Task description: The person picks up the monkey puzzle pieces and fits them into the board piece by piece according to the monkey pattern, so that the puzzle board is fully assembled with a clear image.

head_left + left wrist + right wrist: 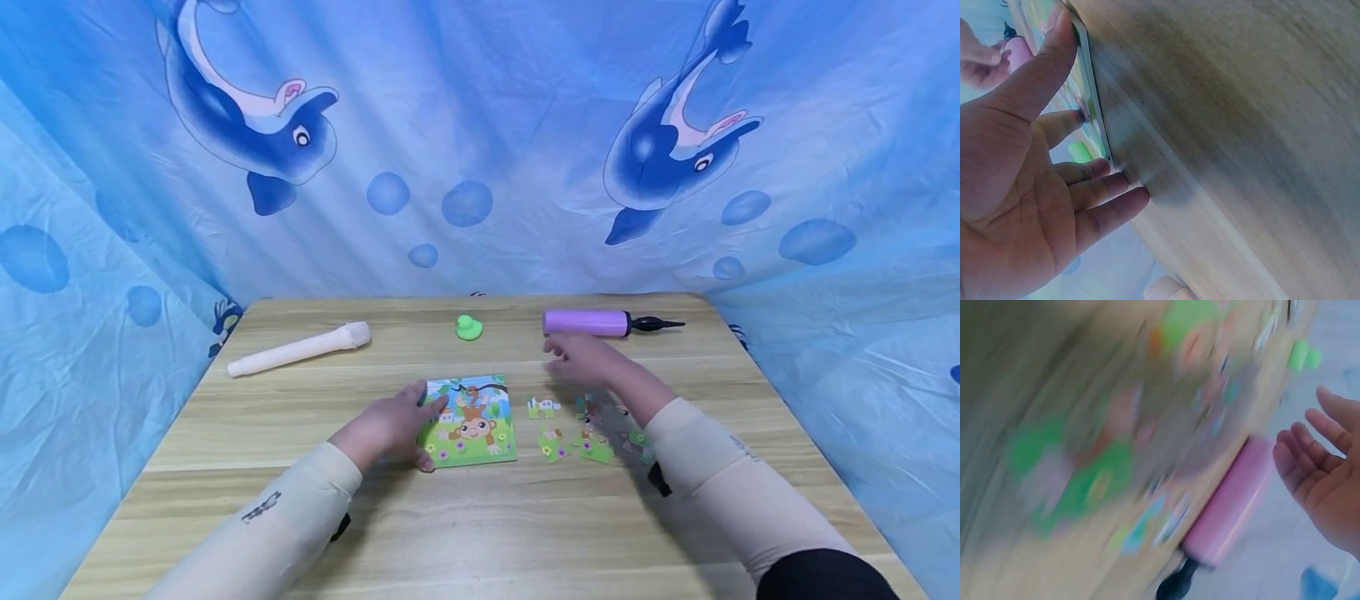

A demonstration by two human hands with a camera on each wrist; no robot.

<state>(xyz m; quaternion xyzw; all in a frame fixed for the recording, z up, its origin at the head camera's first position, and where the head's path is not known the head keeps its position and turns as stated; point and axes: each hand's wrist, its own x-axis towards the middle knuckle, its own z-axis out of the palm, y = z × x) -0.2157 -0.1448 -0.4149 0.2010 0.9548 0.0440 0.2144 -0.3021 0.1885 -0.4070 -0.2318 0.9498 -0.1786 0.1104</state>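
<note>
At the left side of the monkey jigsaw board (474, 425), the left hand (393, 419) rests with spread fingers, touching without clasping. Beyond the board to its right, the right hand (588, 362) holds nothing, its fingers loosely bent. Loose jigsaw pieces (596, 452) lie right of the board; pinching them by their edges, with light pressure steadying the board, should work best.

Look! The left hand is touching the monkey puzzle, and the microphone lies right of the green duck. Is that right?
Not quite: the microphone lies left of the green duck, as the head view shows. The left hand is touching the monkey puzzle.
</note>
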